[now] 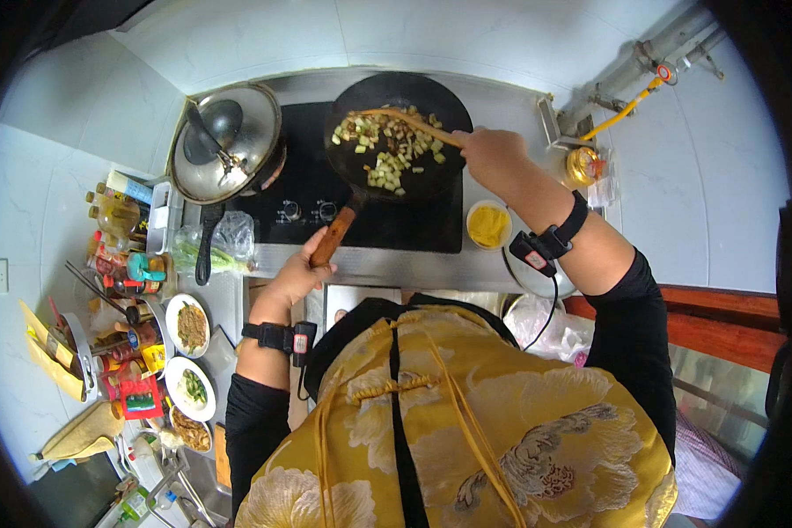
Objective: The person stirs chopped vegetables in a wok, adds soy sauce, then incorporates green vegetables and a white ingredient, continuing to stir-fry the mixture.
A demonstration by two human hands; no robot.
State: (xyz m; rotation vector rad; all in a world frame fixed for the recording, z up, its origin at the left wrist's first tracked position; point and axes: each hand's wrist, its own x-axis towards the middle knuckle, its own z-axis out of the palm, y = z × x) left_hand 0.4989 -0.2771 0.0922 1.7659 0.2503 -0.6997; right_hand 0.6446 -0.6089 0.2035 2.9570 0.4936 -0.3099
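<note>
My left hand (298, 272) grips the wooden handle (333, 237) of a black wok (383, 92) that sits on the cooktop. In my right hand (494, 157) is a wooden spatula (429, 129), its far end among the food on the wok's left side. Diced pale green vegetable (386, 173) and browned bits (402, 142) lie spread in the wok, with one clump of green cubes toward the handle. Below my right forearm stands a bowl of yellow food (488, 226), perhaps beaten egg.
A second pan under a metal lid (228, 142) stands left of the wok, its black handle (203, 247) pointing toward me. Bagged greens (211, 256), seasoning bottles (117, 216) and plated dishes (189, 325) line the left side. A gold-lidded jar (582, 166) and gas pipe (624, 109) are at right.
</note>
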